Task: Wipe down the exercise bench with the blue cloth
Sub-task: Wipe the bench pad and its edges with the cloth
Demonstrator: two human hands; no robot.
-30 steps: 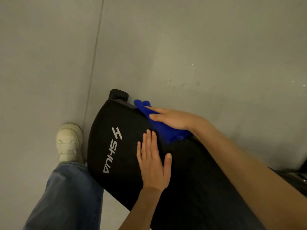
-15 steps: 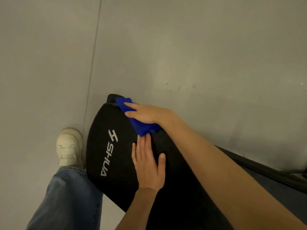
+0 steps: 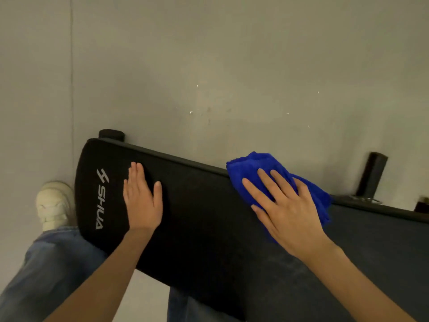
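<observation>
- Since 0.5 s ago: right hand and blue cloth have slid right along the far edge of the exercise bench, away from the logo end. Hands were nearly touching, now well apart. Left hand hasn't shifted on the pad.
- Far left I see a pale shoe on the grey floor, with a jeans leg below it, just beside the bench end.
- Exercise bench: black pad running diagonally from left to lower right, white SHUA logo at its left end.
- Left hand: flat, palm down, fingers straight and together, thumb out, resting on the pad just right of the logo. Holds nothing.
- Right hand: fingers straight and spread, pressing the cloth onto the pad at the far edge. No pinch, no curl.
- Cloth is bunched, sticking out past the fingertips and over the pad's edge.
- Far right: black post behind the bench.
</observation>
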